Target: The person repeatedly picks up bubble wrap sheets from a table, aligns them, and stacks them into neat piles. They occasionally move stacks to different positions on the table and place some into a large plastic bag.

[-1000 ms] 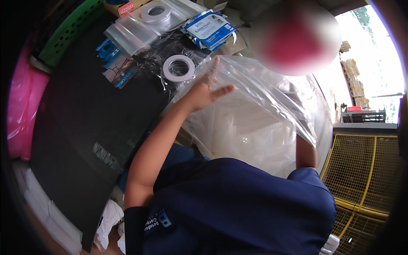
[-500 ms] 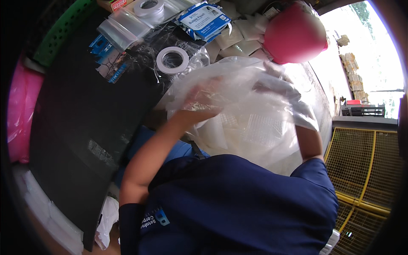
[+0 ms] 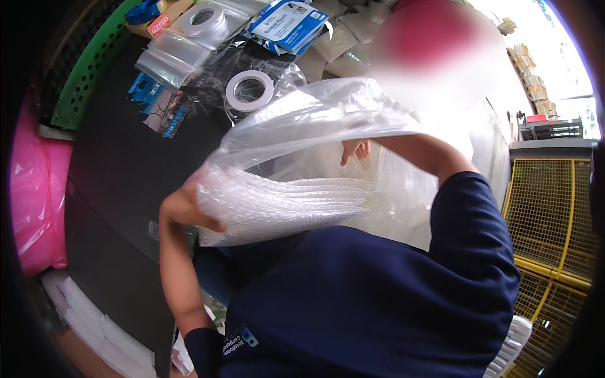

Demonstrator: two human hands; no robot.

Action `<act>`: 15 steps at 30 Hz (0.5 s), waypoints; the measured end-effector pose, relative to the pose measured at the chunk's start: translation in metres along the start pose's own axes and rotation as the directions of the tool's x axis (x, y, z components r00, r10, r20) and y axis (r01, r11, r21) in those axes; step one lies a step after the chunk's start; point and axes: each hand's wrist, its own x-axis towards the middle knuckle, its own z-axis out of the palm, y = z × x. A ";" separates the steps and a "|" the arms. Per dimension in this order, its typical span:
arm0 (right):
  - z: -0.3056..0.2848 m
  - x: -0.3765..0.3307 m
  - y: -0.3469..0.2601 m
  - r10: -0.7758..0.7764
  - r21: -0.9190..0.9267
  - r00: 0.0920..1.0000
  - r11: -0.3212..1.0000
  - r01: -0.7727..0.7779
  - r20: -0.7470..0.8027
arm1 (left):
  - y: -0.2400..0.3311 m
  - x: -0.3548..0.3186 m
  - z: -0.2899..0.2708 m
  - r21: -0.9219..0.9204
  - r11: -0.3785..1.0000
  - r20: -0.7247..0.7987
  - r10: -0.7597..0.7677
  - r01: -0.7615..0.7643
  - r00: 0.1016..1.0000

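Observation:
A large clear plastic bag [image 3: 302, 120] spreads in front of me with its mouth gaping. My left hand [image 3: 192, 205] grips the left end of a thick stack of bubble-wrap pouches [image 3: 277, 203], the thumb over its near side. The stack lies lengthwise at the bag's mouth, and its right end reaches inside. Under the bag's raised upper edge passes my right forearm. My right hand [image 3: 358, 151] hangs within the bag, above the stack's right end, holding nothing, with thumb and fingers apart. Part of that hand is behind the film.
On the black tabletop [image 3: 120, 170] lie a white tape roll [image 3: 232, 91], another roll [image 3: 217, 31], clear sleeves [image 3: 170, 60] and a blue-white packet [image 3: 287, 28]. Left are a green crate [image 3: 91, 69] and a pink bundle [image 3: 41, 201]. A yellow-framed grate [image 3: 548, 208] stands right. A blurred pink-red shape [image 3: 432, 38] is beyond.
My left hand has come out of the bag's film, moved left and now holds the pouch stack. My right hand has moved left and down inside the bag. The bag's mouth is wider.

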 end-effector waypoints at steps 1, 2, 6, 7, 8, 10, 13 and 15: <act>0.018 0.018 -0.005 0.008 -0.021 1.000 1.000 -0.009 -0.024 | -0.016 -0.007 -0.011 -0.126 0.991 -0.005 0.048 -0.049 0.999; 0.035 0.032 -0.005 0.031 -0.005 0.994 0.999 -0.031 -0.107 | -0.036 -0.013 -0.028 -0.174 0.963 0.027 0.213 -0.206 0.977; 0.080 0.056 -0.003 0.158 0.162 0.872 0.982 -0.092 -0.464 | -0.069 -0.034 -0.060 -0.539 0.665 -0.112 0.552 -0.517 0.826; 0.087 0.057 -0.004 0.194 0.201 0.838 0.974 -0.103 -0.510 | -0.068 -0.030 -0.056 -0.664 0.508 -0.172 0.611 -0.549 0.773; 0.092 0.061 -0.006 0.218 0.230 0.812 0.967 -0.106 -0.542 | -0.068 -0.024 -0.044 -0.791 0.305 -0.233 0.651 -0.530 0.723; 0.093 0.074 -0.016 0.247 0.285 0.770 0.954 -0.089 -0.588 | -0.059 -0.005 -0.016 -0.917 -0.103 -0.349 0.675 -0.384 0.651; 0.082 0.096 -0.043 0.238 0.295 0.757 0.953 -0.062 -0.608 | -0.068 0.017 0.004 -0.854 -0.480 -0.484 0.589 -0.202 0.647; 0.077 0.103 -0.054 0.226 0.287 0.763 0.956 -0.056 -0.605 | -0.083 0.019 0.001 -0.763 -0.633 -0.557 0.539 -0.132 0.632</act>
